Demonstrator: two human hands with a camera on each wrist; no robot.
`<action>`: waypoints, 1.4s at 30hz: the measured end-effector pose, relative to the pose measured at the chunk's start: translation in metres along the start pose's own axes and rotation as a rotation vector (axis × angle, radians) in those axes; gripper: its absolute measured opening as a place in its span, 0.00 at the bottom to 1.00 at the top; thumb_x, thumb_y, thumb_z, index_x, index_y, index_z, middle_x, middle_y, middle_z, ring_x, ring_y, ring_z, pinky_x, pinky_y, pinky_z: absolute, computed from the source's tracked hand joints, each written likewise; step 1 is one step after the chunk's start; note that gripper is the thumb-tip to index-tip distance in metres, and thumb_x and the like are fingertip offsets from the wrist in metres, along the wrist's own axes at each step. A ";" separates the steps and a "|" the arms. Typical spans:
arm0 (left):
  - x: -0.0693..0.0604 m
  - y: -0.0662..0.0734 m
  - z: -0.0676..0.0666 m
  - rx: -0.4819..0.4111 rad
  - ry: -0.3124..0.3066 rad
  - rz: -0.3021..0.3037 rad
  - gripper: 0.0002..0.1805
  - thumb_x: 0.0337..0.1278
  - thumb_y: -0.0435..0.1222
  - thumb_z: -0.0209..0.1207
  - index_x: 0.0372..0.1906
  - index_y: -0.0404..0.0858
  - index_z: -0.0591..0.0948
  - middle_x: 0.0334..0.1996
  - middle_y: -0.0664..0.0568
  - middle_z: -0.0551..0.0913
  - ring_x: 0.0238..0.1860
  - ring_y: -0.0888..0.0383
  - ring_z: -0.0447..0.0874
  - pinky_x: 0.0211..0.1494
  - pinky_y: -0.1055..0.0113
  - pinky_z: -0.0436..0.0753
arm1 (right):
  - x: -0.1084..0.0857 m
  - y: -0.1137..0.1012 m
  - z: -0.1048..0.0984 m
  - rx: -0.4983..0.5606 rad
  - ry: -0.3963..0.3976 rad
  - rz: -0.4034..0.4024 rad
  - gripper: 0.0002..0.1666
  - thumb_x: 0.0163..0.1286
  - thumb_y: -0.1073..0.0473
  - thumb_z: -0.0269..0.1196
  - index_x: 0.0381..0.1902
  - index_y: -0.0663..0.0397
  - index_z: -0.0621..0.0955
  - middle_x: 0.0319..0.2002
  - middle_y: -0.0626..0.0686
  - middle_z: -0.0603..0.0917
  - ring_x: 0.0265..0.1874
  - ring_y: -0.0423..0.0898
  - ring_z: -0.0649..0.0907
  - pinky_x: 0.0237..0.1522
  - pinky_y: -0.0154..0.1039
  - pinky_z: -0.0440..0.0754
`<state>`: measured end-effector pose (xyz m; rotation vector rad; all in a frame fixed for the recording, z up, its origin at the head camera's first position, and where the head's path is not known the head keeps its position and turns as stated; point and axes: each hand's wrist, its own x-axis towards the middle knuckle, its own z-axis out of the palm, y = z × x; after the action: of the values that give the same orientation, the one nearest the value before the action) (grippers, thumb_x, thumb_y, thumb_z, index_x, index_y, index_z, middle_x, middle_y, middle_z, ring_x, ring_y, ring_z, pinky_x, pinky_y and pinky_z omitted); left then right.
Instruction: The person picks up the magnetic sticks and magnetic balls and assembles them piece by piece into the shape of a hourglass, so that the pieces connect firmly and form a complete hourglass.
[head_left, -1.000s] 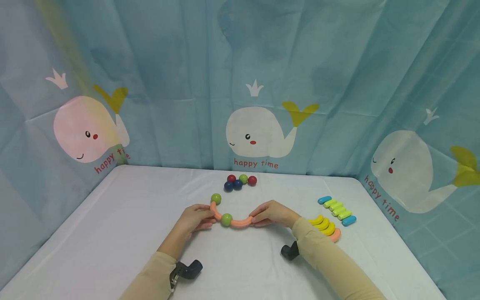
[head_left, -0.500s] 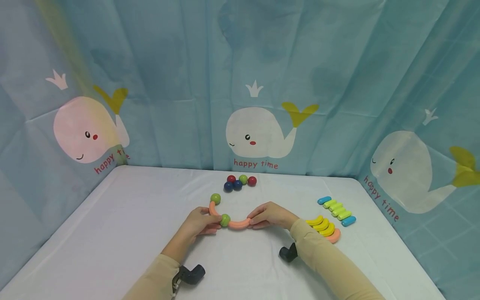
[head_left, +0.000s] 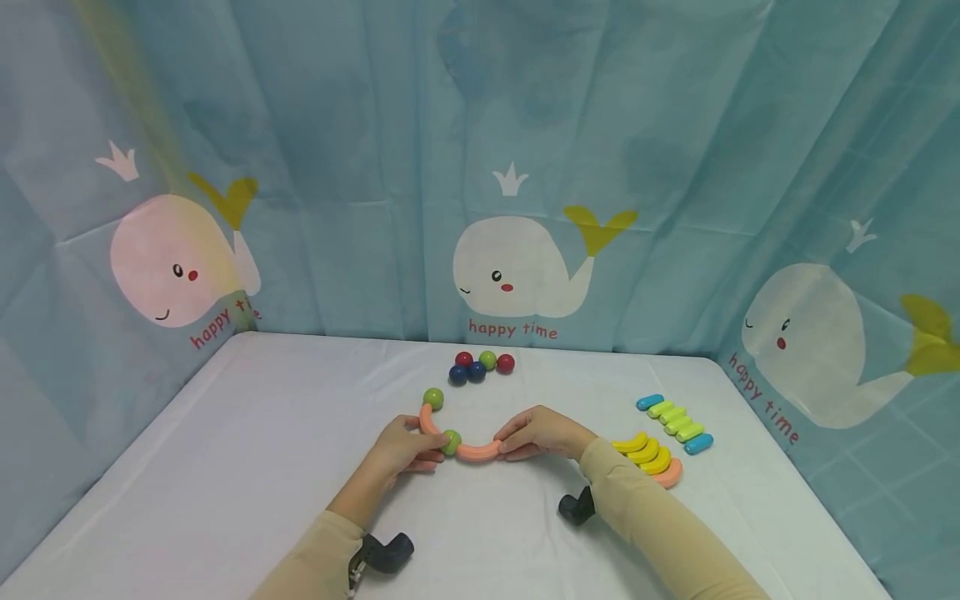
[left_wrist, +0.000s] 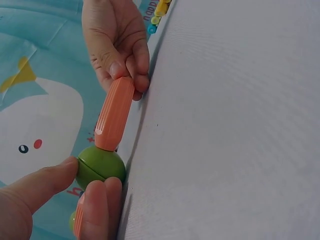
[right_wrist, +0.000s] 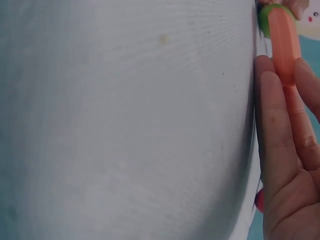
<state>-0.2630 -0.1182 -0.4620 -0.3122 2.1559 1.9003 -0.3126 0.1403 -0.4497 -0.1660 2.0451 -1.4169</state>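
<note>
My left hand [head_left: 399,446] pinches a green ball [left_wrist: 101,165] between thumb and fingers. Joined to that ball is a curved, ribbed orange rod [head_left: 477,452], whose far end my right hand [head_left: 542,430] grips with thumb and fingertips. From the ball's other side runs a second orange rod [head_left: 427,419], partly covered by the left fingers. A second green ball [head_left: 433,398] sits at that rod's far end. In the right wrist view, the gripped orange rod [right_wrist: 285,47] reaches up to the held ball.
Red, blue and green balls [head_left: 477,372] cluster at the back of the white table [head_left: 247,467]. At right lie yellow curved rods [head_left: 649,452], another orange rod [head_left: 669,474], and short green and blue rods [head_left: 678,422]. A whale-print curtain [head_left: 337,275] surrounds the table.
My left hand has shifted from the left orange rod to the middle green ball. The right hand keeps its grip on the orange rod's end, and the chain has moved only slightly.
</note>
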 end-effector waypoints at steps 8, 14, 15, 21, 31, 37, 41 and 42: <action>0.000 0.000 -0.001 -0.005 -0.001 -0.008 0.44 0.54 0.34 0.70 0.69 0.24 0.58 0.27 0.44 0.88 0.26 0.59 0.88 0.32 0.68 0.88 | 0.002 -0.006 -0.004 -0.046 0.007 -0.015 0.14 0.63 0.62 0.70 0.46 0.63 0.87 0.42 0.56 0.90 0.38 0.43 0.89 0.47 0.40 0.88; 0.002 -0.002 -0.001 0.004 0.001 -0.009 0.44 0.54 0.34 0.70 0.69 0.24 0.58 0.27 0.45 0.87 0.25 0.60 0.88 0.31 0.68 0.88 | 0.011 -0.015 -0.019 -0.059 0.350 -0.024 0.19 0.64 0.53 0.69 0.49 0.57 0.86 0.45 0.54 0.90 0.41 0.43 0.88 0.57 0.43 0.83; 0.002 -0.002 -0.001 0.003 0.002 -0.010 0.44 0.54 0.34 0.70 0.69 0.25 0.58 0.27 0.45 0.87 0.25 0.60 0.88 0.31 0.68 0.88 | 0.014 -0.017 -0.022 -0.024 0.409 -0.022 0.20 0.64 0.52 0.69 0.51 0.56 0.85 0.47 0.54 0.89 0.43 0.45 0.88 0.60 0.44 0.82; 0.004 -0.001 -0.002 -0.002 -0.001 -0.008 0.43 0.54 0.35 0.69 0.69 0.25 0.58 0.26 0.45 0.87 0.25 0.60 0.88 0.33 0.69 0.88 | 0.032 -0.022 -0.033 0.131 0.555 -0.069 0.28 0.66 0.56 0.68 0.60 0.63 0.78 0.61 0.61 0.80 0.55 0.53 0.85 0.66 0.48 0.77; 0.001 -0.003 0.002 0.012 -0.002 -0.012 0.42 0.54 0.35 0.70 0.67 0.25 0.60 0.26 0.46 0.87 0.24 0.61 0.87 0.33 0.68 0.88 | 0.051 -0.027 -0.040 0.159 0.594 -0.110 0.29 0.65 0.59 0.68 0.61 0.67 0.76 0.64 0.63 0.77 0.60 0.56 0.82 0.64 0.45 0.79; 0.001 -0.002 0.002 0.023 0.008 -0.011 0.43 0.53 0.36 0.71 0.68 0.26 0.60 0.26 0.46 0.87 0.24 0.61 0.87 0.33 0.68 0.88 | 0.063 -0.030 -0.042 0.194 0.602 -0.114 0.30 0.64 0.62 0.69 0.62 0.67 0.76 0.63 0.63 0.78 0.61 0.57 0.81 0.64 0.45 0.79; 0.001 -0.003 0.002 0.025 0.013 -0.007 0.44 0.53 0.36 0.71 0.68 0.25 0.59 0.26 0.46 0.87 0.24 0.61 0.87 0.32 0.68 0.88 | 0.071 -0.030 -0.042 0.142 0.621 -0.065 0.30 0.62 0.59 0.71 0.61 0.63 0.78 0.63 0.61 0.79 0.57 0.54 0.83 0.62 0.44 0.80; 0.001 -0.003 0.002 0.026 0.009 -0.006 0.44 0.53 0.36 0.71 0.68 0.25 0.59 0.26 0.46 0.87 0.24 0.61 0.87 0.32 0.68 0.88 | 0.072 -0.030 -0.042 0.130 0.624 -0.055 0.30 0.62 0.58 0.71 0.61 0.62 0.78 0.63 0.60 0.79 0.56 0.54 0.83 0.62 0.44 0.80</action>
<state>-0.2629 -0.1162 -0.4654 -0.3220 2.1812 1.8701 -0.4006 0.1294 -0.4453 0.3177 2.4294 -1.7905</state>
